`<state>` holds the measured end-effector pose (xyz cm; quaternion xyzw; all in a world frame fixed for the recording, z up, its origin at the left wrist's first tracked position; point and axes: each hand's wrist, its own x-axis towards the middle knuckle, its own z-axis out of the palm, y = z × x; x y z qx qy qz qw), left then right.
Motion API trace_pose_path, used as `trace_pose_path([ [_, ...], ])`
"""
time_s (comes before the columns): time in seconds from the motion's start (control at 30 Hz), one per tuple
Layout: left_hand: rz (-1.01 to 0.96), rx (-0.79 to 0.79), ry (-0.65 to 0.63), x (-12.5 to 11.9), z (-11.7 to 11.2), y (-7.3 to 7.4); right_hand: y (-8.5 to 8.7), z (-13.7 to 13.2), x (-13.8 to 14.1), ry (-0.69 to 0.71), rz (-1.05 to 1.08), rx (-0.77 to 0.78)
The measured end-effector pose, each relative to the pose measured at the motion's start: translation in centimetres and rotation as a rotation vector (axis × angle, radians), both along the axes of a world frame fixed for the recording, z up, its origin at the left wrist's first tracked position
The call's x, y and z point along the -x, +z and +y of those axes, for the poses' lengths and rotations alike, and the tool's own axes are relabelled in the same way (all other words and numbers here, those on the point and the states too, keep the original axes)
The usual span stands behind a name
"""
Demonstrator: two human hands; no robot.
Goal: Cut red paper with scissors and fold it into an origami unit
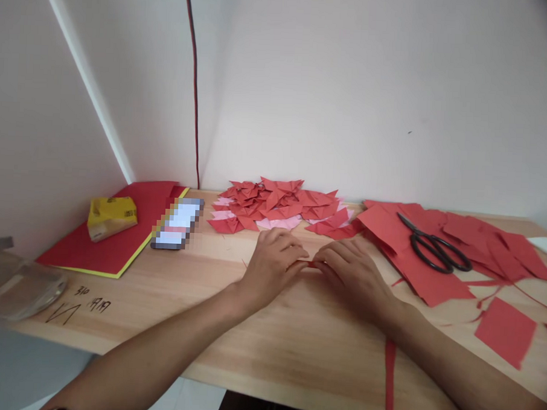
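Observation:
Between my two hands is a small piece of folded red paper [314, 264], mostly covered by fingers. My left hand [276, 258] pinches its left end, and my right hand [350, 269] grips the right end. Just beyond the hands lies a pile of folded red and pink paper pieces [278, 199] with pointed corners. To the right of my right hand are stacked red paper sheets [385, 234], with black-handled scissors [435, 248] resting on top. A single red paper square [507, 331] lies nearer the front right.
At left, a yellow packet [113, 217] sits on red sheets [81, 245] with yellow paper beneath. A phone [177, 224] lies beside them. A clear plastic container [20, 287] stands at the left edge. Red strips [390, 379] are scattered right; one hangs over the table's front edge.

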<state>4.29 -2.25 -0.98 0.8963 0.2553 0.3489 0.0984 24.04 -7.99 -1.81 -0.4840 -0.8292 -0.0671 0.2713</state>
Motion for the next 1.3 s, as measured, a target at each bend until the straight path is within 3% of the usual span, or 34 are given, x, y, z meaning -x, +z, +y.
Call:
trace_pose_path([
  [0.37,0.213,-0.175,0.022,-0.6,-0.6,-1.7,-0.9,-0.1,0.7,0.017,-0.133,0.010],
  [0.5,0.252,-0.034,0.007,-0.5,-0.6,-2.0,-1.0,-0.2,1.1,-0.008,-0.034,0.129],
  [0.73,0.105,0.327,0.033,-0.4,-0.3,-1.7,-0.8,-0.3,1.1,-0.039,0.203,0.319],
  [1.07,0.121,0.482,0.135,-1.3,-0.1,-0.9,-0.1,1.1,0.9,-0.033,0.200,0.475],
  [1.3,0.219,0.475,0.078,-1.2,0.9,-0.3,0.5,2.5,0.8,-0.065,0.044,0.558],
])
